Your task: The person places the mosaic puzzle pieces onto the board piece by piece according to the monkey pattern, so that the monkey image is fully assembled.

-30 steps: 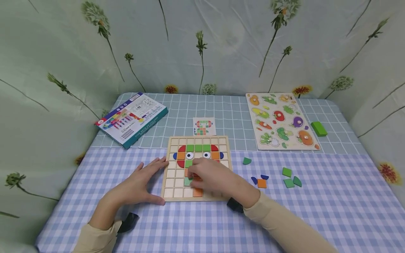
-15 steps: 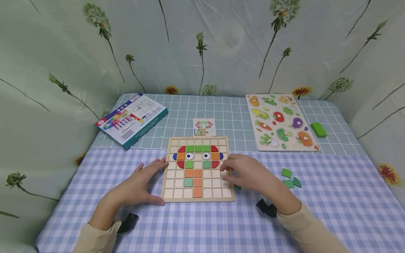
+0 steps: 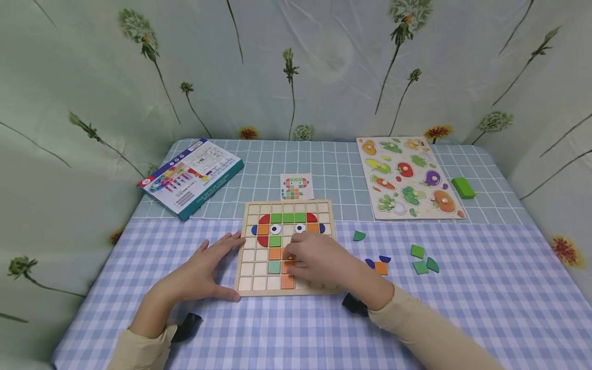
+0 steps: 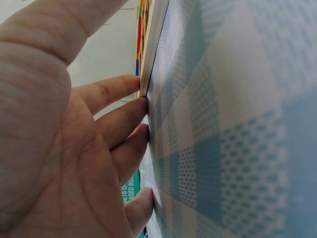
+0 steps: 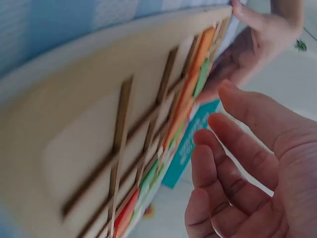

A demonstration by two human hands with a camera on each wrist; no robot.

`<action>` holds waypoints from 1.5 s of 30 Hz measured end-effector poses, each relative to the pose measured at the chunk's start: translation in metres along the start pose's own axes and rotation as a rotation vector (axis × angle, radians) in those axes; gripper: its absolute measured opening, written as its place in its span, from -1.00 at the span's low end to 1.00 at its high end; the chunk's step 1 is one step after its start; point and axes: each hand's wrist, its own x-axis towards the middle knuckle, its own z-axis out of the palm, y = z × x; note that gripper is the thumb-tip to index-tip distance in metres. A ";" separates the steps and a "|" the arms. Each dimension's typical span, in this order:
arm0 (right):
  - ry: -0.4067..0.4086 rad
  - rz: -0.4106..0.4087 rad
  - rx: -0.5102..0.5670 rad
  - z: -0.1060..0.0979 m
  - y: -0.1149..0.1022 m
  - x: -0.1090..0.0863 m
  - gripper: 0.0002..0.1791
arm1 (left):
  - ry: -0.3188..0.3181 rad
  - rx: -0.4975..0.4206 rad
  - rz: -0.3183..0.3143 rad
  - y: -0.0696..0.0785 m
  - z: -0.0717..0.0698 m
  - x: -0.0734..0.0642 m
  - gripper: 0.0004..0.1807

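Observation:
A wooden grid board [image 3: 277,293] bears colored tiles forming a face with two eye tiles [image 3: 275,229]. Below the face lie a light green tile [image 3: 274,267] and several orange tiles [image 3: 288,282]. My left hand [image 3: 199,275] is spread at the board's left side, thumb and fingertips at its edge; in the left wrist view the fingertips [image 4: 140,84] meet the board's side. Over the middle of the board is my right hand [image 3: 319,257], hiding tiles under it. The right wrist view shows this hand [image 5: 262,168] loosely bent, nothing between thumb and fingers.
Right of the board lie loose green tiles [image 3: 417,251], an orange tile [image 3: 381,268] and blue pieces [image 3: 385,259]. Behind it are a pattern card [image 3: 296,186], a box [image 3: 191,177], a vegetable puzzle [image 3: 407,180] and a green block [image 3: 463,188].
My right hand moved from the board's middle to its right edge, then back left over the middle. The left hand stays at the board's left edge.

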 end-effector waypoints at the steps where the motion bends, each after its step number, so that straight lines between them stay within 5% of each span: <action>1: -0.007 -0.001 -0.011 0.002 -0.002 0.004 -0.81 | 0.000 0.001 0.001 0.000 0.000 0.000 0.35; 12: -0.083 0.025 -0.030 0.011 -0.014 0.023 -0.81 | 0.007 -0.001 0.014 -0.001 0.000 0.000 0.34; 23: -0.066 0.038 -0.017 0.006 -0.014 0.015 -0.82 | 0.006 -0.004 0.014 0.000 0.001 -0.001 0.35; 34: -0.007 0.152 0.070 -0.021 0.027 -0.044 -0.76 | 0.015 0.003 0.004 0.000 0.002 -0.002 0.36; 45: 0.076 0.491 0.048 -0.043 0.073 -0.119 -0.68 | 0.003 0.009 -0.010 0.000 0.002 0.000 0.35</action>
